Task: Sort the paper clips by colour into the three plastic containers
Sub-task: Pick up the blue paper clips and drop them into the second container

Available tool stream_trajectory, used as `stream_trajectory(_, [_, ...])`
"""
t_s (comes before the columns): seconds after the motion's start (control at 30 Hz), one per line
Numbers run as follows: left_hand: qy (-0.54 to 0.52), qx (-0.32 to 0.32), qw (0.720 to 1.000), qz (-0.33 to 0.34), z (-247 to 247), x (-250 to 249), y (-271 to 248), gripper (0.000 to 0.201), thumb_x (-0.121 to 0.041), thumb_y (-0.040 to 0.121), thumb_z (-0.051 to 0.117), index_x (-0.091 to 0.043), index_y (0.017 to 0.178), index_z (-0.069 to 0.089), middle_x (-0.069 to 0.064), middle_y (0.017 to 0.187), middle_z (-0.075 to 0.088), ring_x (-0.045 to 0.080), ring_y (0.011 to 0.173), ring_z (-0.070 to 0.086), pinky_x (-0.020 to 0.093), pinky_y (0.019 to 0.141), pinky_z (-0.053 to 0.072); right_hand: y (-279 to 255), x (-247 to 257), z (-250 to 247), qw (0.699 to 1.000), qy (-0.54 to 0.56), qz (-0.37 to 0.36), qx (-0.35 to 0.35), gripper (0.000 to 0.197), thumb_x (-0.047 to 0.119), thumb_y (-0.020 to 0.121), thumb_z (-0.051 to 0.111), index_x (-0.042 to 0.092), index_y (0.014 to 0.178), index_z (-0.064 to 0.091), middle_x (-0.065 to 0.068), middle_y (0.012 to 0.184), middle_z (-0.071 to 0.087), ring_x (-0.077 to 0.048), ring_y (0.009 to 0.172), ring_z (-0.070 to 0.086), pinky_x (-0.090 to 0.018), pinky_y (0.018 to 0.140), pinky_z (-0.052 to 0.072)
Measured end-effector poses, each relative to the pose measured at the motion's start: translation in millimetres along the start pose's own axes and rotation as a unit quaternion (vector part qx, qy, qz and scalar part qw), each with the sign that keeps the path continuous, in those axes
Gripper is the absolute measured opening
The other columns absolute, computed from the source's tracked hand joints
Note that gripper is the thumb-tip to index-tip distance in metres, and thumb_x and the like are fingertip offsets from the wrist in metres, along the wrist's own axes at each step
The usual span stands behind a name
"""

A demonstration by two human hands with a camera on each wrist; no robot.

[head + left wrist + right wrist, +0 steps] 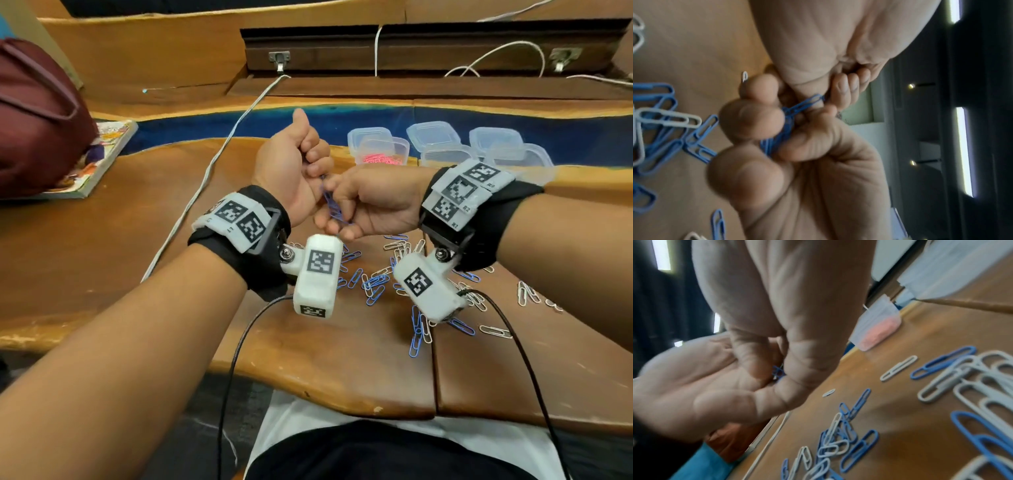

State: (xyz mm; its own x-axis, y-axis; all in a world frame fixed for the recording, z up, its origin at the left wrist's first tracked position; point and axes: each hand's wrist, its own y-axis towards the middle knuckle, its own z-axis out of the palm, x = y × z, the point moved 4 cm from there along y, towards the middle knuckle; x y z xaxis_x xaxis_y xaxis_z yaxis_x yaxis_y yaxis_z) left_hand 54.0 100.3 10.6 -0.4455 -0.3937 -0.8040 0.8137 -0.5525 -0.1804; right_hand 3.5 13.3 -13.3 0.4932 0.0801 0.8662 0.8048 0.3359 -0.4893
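Observation:
Above the wooden table my two hands meet over a bunch of blue paper clips (330, 205). My left hand (308, 164), thumb up, curls its fingers round the top of the bunch. My right hand (342, 212) pinches the lower part. The left wrist view shows the blue clips (797, 110) running between both sets of fingers. Loose blue and white clips (376, 284) lie scattered under the hands. Behind them stand three clear containers: the left one (382, 154) holds pink clips, while the middle one (445, 154) and the right one (520, 157) show nothing inside.
Clear lids (433, 133) lie behind the containers. A maroon bag (34, 116) and a book (102, 150) sit at the far left. A white cable (212, 164) crosses the table. More white clips (527, 294) lie to the right. The table's near edge (308, 387) faces me.

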Motion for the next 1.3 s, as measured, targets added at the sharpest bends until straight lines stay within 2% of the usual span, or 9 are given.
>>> stream_trajectory(0.17, [0.133,-0.020,0.988,0.071,-3,-8,0,0.043,-0.031,0.102,0.035,-0.015,0.063,0.041,-0.004,0.051,0.026,0.012,0.046,0.023,0.027,0.051,0.030,-4,-3,-4,0.999,0.047,0.003,0.023,0.006,0.003,0.075,0.050,0.009,0.074,0.051,-0.009,0.073,0.050,-0.015,0.059,0.046,-0.021,0.045,0.040])
stream_trajectory(0.23, [0.301,-0.051,0.949,0.084,-12,-9,5,0.031,-0.012,0.096,0.038,-0.014,0.068,0.049,-0.004,0.048,0.031,0.011,0.041,0.026,0.024,0.047,0.032,-3,-9,-13,1.000,0.008,0.023,-0.010,0.026,0.021,0.087,0.051,0.012,0.063,0.047,-0.007,0.065,0.046,-0.014,0.050,0.040,-0.021,0.041,0.029])
stream_trajectory(0.37, [0.729,0.065,0.680,0.029,-23,15,8,0.008,-0.016,0.089,0.057,-0.016,0.089,0.065,-0.003,0.065,0.050,0.012,0.059,0.051,0.022,0.054,0.035,-2,-7,-31,0.960,-0.238,0.033,-0.141,0.046,0.044,0.092,0.055,0.017,0.059,0.040,0.000,0.051,0.038,-0.013,0.041,0.030,-0.018,0.035,0.022])
stream_trajectory(0.43, [0.788,0.115,0.605,0.018,-25,24,7,0.014,-0.020,0.084,0.067,-0.021,0.099,0.066,-0.011,0.065,0.048,0.014,0.068,0.049,0.023,0.063,0.034,-2,-3,-31,0.889,-0.426,-0.016,-0.167,0.037,0.042,0.086,0.065,0.015,0.067,0.049,0.002,0.055,0.045,-0.010,0.044,0.039,-0.017,0.037,0.031])
stream_trajectory(0.53, [0.809,0.132,0.572,0.035,-22,21,14,0.019,-0.024,0.079,0.075,-0.024,0.097,0.070,-0.011,0.062,0.046,0.008,0.060,0.044,0.023,0.055,0.032,-2,-5,-24,0.825,-0.542,-0.065,-0.147,0.021,0.031,0.079,0.076,0.016,0.081,0.062,0.012,0.065,0.052,-0.002,0.058,0.046,-0.007,0.046,0.034])
stream_trajectory(0.83, [0.845,0.192,0.499,0.008,-19,28,20,0.003,-0.021,0.085,0.066,-0.020,0.086,0.063,-0.005,0.079,0.055,0.016,0.075,0.051,0.024,0.063,0.034,8,-6,-19,0.779,-0.617,-0.020,-0.107,0.024,0.027,0.085,0.070,0.003,0.089,0.071,-0.003,0.076,0.062,-0.014,0.066,0.049,-0.017,0.049,0.033])
stream_trajectory(1.1, [0.814,0.147,0.559,-0.060,-28,25,18,0.023,-0.027,0.089,0.056,-0.013,0.071,0.053,0.003,0.067,0.051,0.022,0.064,0.044,0.028,0.058,0.037,1,-12,-13,0.793,-0.597,0.039,-0.116,0.026,0.023,0.088,0.054,-0.001,0.082,0.061,-0.009,0.066,0.048,-0.025,0.066,0.043,-0.030,0.057,0.037])
stream_trajectory(1.23, [0.549,0.056,0.823,-0.133,-36,11,3,0.015,-0.011,0.076,0.041,-0.017,0.063,0.037,0.005,0.057,0.033,0.016,0.047,0.022,0.015,0.045,0.020,-1,-13,-17,0.903,-0.409,0.079,-0.104,0.012,0.010,0.085,0.041,0.007,0.076,0.048,-0.009,0.061,0.045,-0.020,0.044,0.036,-0.020,0.041,0.032])
stream_trajectory(1.3, [0.406,0.038,0.902,-0.142,-41,6,-9,0.011,-0.009,0.058,0.033,-0.019,0.062,0.032,0.003,0.053,0.027,0.013,0.049,0.011,0.015,0.048,0.011,-4,-12,-19,0.941,-0.307,0.079,-0.116,0.006,0.002,0.072,0.040,0.007,0.073,0.044,-0.011,0.058,0.041,-0.015,0.038,0.028,-0.016,0.039,0.027])
